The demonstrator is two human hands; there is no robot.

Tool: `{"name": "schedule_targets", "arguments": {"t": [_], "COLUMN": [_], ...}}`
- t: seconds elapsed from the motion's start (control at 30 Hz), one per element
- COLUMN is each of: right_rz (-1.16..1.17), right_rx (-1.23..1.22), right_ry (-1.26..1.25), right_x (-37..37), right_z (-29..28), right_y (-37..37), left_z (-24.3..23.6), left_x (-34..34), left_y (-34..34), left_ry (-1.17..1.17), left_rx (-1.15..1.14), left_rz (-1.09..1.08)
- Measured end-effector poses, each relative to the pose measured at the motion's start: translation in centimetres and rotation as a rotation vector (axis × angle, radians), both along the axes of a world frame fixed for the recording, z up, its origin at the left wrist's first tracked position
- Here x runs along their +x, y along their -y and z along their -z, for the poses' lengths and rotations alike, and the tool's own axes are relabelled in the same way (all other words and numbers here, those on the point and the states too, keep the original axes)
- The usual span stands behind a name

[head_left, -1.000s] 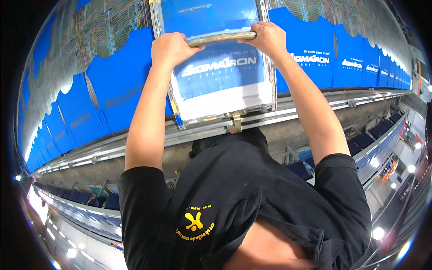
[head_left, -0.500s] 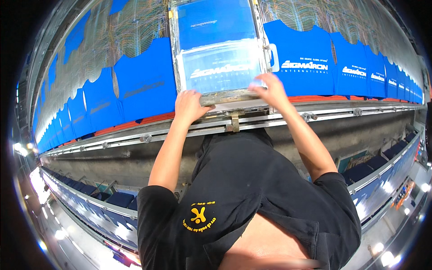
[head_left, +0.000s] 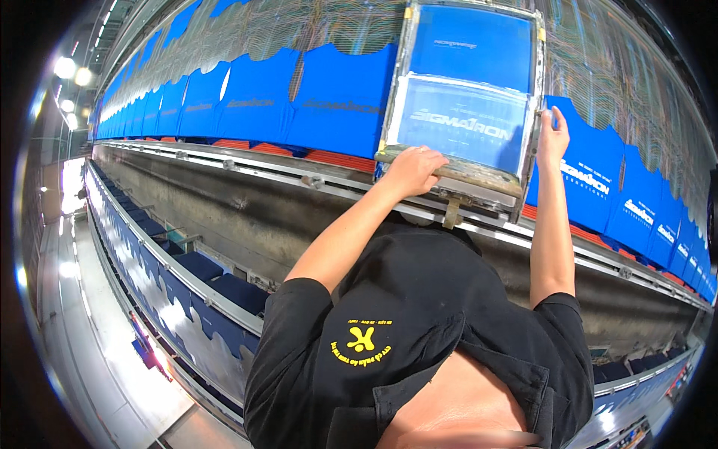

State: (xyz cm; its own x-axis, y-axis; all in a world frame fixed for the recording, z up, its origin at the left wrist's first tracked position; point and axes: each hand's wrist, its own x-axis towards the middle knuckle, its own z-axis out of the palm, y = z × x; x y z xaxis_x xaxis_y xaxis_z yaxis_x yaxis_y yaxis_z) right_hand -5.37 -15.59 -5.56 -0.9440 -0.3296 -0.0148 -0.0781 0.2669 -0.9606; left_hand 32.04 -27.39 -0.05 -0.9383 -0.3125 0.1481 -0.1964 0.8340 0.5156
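A printing screen (head_left: 465,105) in a worn, stained frame lies over a blue fabric piece, with white lettering faintly visible through its mesh. My left hand (head_left: 413,170) is closed over the frame's near bar (head_left: 479,179), towards its left end. At the frame's right side, my right hand (head_left: 553,141) is raised with curled fingers, where the side handle is; the hand covers the handle. Blue shirt-shaped pieces (head_left: 338,101) with dark lettering extend to the left. To the right, blue pieces (head_left: 580,150) carry white lettering.
A metal rail (head_left: 314,182) with clamps runs along the long table's near edge. A metal bracket (head_left: 452,212) sits below the frame's near bar. Behind me, a second long table (head_left: 161,273) carries dark blue pieces. Bright lamps (head_left: 66,69) show at far left.
My view has turned, so the screen appears farther right and tilted. My right hand has gone from the frame's near right corner up to its right side. My left hand remains on the near bar.
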Motion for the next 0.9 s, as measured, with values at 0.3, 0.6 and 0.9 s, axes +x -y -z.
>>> {"name": "schedule_targets", "arguments": {"t": [0.3,0.6,0.9], "right_rz": [-0.011,0.031,-0.016], "right_rx": [-0.079,-0.079,-0.067], "right_ry": [0.15,0.189,0.255], "right_x": [20.7,25.6,25.6], "right_z": [0.8,3.0,3.1], "right_y": [15.8,21.3,22.3], "left_z": [-0.9,1.2,2.2], "left_x": [13.0,15.6,14.8], "left_y": [19.6,26.9,32.3], "left_ry": [0.229,0.548,0.633], "left_rx": [-0.156,0.123,0.347], "left_rz": [0.086,0.145,0.144]}}
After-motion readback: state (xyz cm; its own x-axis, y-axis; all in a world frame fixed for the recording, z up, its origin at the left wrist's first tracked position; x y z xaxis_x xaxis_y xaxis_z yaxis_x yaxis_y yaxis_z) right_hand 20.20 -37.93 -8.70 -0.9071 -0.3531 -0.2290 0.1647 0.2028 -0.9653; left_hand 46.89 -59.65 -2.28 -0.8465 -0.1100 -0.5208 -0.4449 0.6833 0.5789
